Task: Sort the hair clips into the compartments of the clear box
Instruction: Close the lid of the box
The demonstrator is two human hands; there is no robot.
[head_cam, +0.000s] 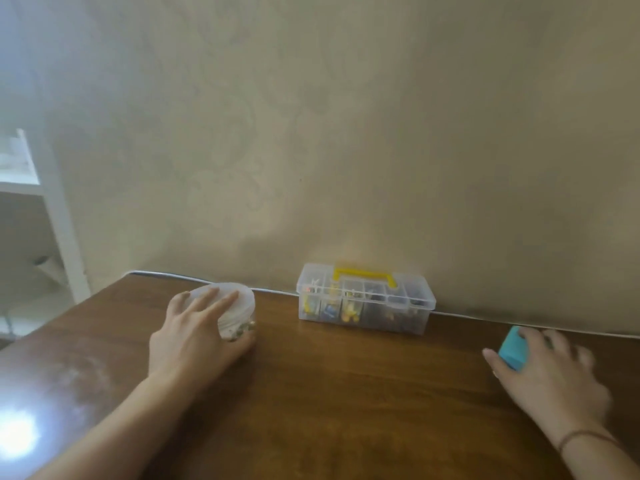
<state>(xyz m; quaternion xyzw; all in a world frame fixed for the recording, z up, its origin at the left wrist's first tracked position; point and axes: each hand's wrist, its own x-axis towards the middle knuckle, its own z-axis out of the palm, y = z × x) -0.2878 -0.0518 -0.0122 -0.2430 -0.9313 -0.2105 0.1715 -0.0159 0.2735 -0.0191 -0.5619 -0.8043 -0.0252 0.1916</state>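
Note:
The clear box (365, 299) with a yellow handle stands closed against the wall at the back of the table, with small colourful clips showing in its compartments. My left hand (197, 336) grips a round clear lidded jar (230, 311) at the left; small items show through its wall. At the right, my right hand (550, 372) holds a small blue object (512, 348) on the table. The view is blurred.
The brown wooden table (346, 393) runs up to a beige patterned wall. A white cable (519, 318) runs along the table's back edge. A white shelf unit (52, 220) stands at the far left. Glare lies on the table's near left corner.

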